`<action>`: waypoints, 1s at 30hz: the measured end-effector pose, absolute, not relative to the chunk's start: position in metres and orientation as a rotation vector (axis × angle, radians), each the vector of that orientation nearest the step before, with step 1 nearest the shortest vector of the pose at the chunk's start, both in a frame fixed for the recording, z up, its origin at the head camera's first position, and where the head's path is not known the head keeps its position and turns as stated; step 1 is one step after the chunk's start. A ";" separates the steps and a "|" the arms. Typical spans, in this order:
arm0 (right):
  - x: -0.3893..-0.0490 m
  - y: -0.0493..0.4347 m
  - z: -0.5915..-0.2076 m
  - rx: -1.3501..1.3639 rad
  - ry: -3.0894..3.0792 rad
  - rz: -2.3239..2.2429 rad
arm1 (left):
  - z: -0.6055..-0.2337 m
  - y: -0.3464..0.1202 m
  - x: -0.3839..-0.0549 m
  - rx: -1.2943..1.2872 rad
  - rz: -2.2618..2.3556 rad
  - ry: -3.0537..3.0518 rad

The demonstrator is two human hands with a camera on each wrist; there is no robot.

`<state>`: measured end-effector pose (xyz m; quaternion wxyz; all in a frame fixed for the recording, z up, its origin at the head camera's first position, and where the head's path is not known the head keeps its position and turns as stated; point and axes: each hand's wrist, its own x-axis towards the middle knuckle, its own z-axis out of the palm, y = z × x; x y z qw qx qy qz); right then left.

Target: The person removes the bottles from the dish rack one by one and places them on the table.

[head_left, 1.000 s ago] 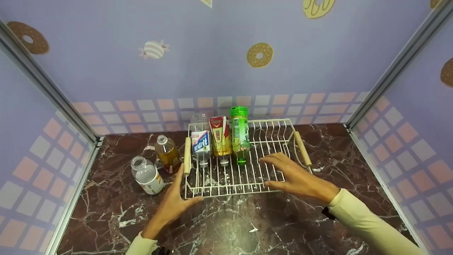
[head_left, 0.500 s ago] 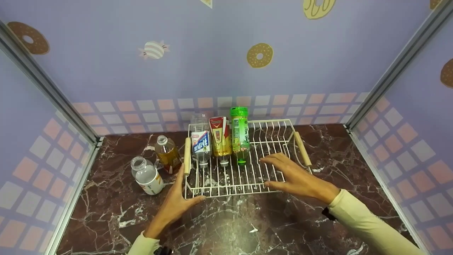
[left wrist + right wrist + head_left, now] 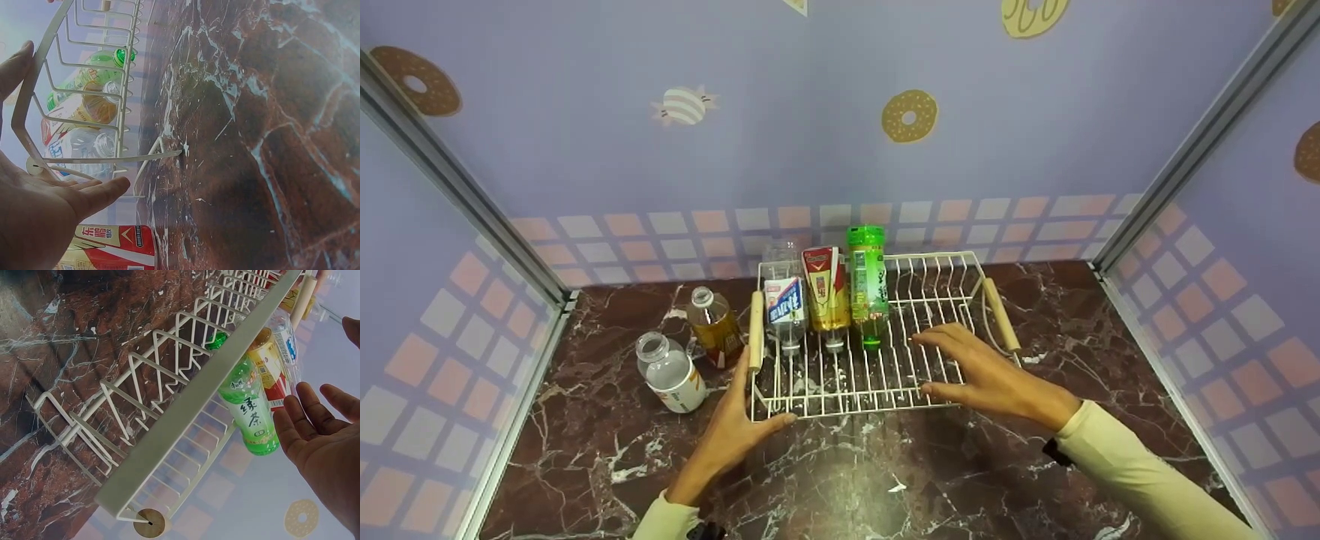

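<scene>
A white wire dish rack (image 3: 930, 256) with wooden handles stands on the counter. Inside its left half, three plastic bottles lean with their necks toward me: a clear bottle with a blue-and-white label (image 3: 785, 304), a red-and-yellow labelled bottle (image 3: 826, 289) and a green tea bottle (image 3: 869, 281). My left hand (image 3: 729, 431) is spread at the rack's front left corner, fingertips by the left wooden handle (image 3: 757, 330). Over the right half of the rack, my right hand (image 3: 994, 380) hovers with relaxed fingers and thumb apart, holding nothing.
Left of the rack, an amber bottle (image 3: 716, 330) and a clear bottle with a white label (image 3: 681, 386) stand upright, both uncapped. The right wooden handle (image 3: 1001, 315) juts outward. Patterned walls (image 3: 787, 150) enclose the dark marbled counter (image 3: 870, 480) at the back and sides.
</scene>
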<state>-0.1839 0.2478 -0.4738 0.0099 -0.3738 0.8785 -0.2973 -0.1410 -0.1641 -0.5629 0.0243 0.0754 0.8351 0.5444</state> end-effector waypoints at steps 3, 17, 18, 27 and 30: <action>-0.186 0.247 -0.474 -1.163 2.748 -0.925 | -0.564 -0.165 -0.140 0.229 1.680 2.593; -0.204 0.240 -0.470 -1.063 2.719 -1.049 | -0.568 -0.164 -0.137 0.223 1.686 2.595; -0.205 0.239 -0.470 -1.054 2.719 -1.056 | -0.568 -0.164 -0.137 0.220 1.693 2.586; -0.223 0.237 -0.468 -1.014 2.704 -1.099 | -0.568 -0.162 -0.136 0.202 1.703 2.574; -0.228 0.235 -0.469 -0.986 2.698 -1.091 | -0.568 -0.162 -0.135 0.187 1.704 2.571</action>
